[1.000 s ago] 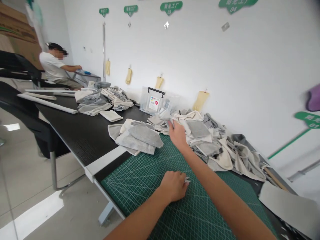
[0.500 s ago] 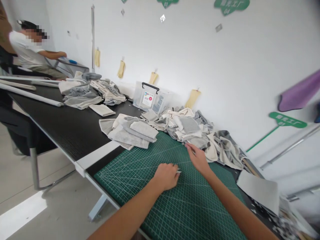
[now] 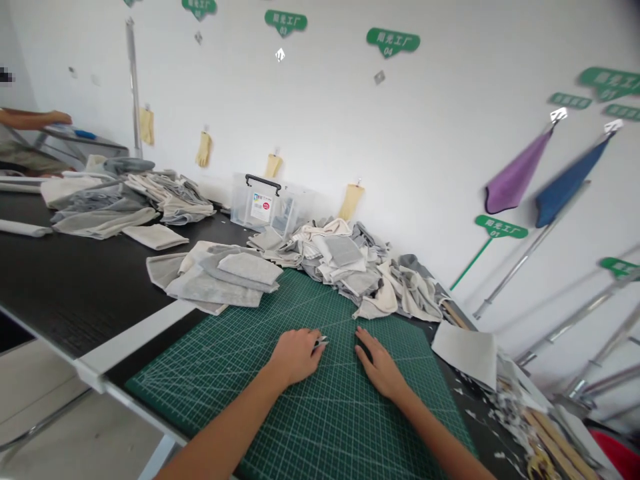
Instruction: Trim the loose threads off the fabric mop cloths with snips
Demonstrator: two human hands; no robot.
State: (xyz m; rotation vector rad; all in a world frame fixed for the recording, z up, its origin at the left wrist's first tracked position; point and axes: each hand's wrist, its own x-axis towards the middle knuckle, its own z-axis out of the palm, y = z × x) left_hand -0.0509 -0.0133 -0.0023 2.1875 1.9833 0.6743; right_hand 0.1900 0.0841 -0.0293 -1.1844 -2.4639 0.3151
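Observation:
My left hand [image 3: 296, 355] is closed around a small pair of thread snips [image 3: 321, 342]; only their pale, pointed tips stick out past my fingers. It rests over the green cutting mat [image 3: 225, 357]. To the right, my right hand [image 3: 379, 363] lies low over the mat, fingers stretched out and apart, holding nothing. Beyond my hands is a heap of grey and cream cloth pieces [image 3: 345, 253], some crumpled and some folded. A smaller stack of grey cloths [image 3: 215, 277] overlaps the mat's far left edge.
A clear plastic box [image 3: 260, 207] with a black handle stands against the wall. More cloths [image 3: 105, 203] lie at the table's far left. A pale sheet [image 3: 466, 353] and scraps are at the right. Another person's arm [image 3: 35, 119] shows at far left.
My view has swung to the right. My right hand has drawn back from the cloth heap, and its fingers have spread. My left hand keeps hold of the snips.

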